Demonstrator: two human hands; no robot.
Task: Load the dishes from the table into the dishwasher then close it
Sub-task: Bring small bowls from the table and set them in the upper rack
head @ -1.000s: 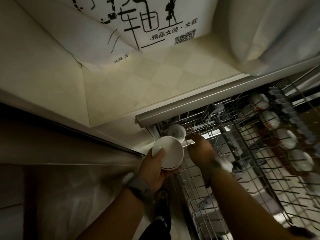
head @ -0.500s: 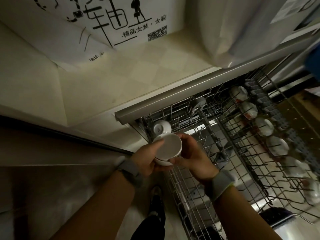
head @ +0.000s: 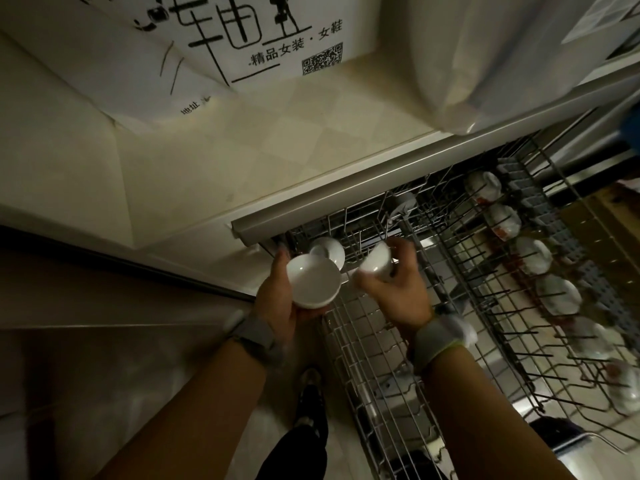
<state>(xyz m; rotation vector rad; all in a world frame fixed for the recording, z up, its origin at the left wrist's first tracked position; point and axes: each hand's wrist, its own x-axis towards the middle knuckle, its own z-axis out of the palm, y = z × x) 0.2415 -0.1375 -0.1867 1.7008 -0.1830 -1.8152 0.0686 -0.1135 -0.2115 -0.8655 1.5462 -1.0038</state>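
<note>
My left hand (head: 277, 299) holds a small stack of white bowls (head: 313, 285) just left of the pulled-out wire rack (head: 381, 358) of the dishwasher. My right hand (head: 398, 289) grips a single white bowl (head: 377, 259), tilted on its side, over the rack's far left corner. Another white bowl (head: 327, 249) sits upside down in that corner, right behind the two hands. Several patterned bowls (head: 530, 254) stand in a row along the rack's right side.
The dishwasher's front panel edge (head: 346, 195) runs diagonally behind the rack. A large white printed bag (head: 242, 39) and a white plastic sheet (head: 485, 57) lie on the tiled floor beyond. A dark cabinet edge (head: 121, 258) is at left. My shoe (head: 311, 386) is below.
My right hand has lifted one bowl off the stack in my left hand and carried it right, over the rack. The view has shifted slightly.
</note>
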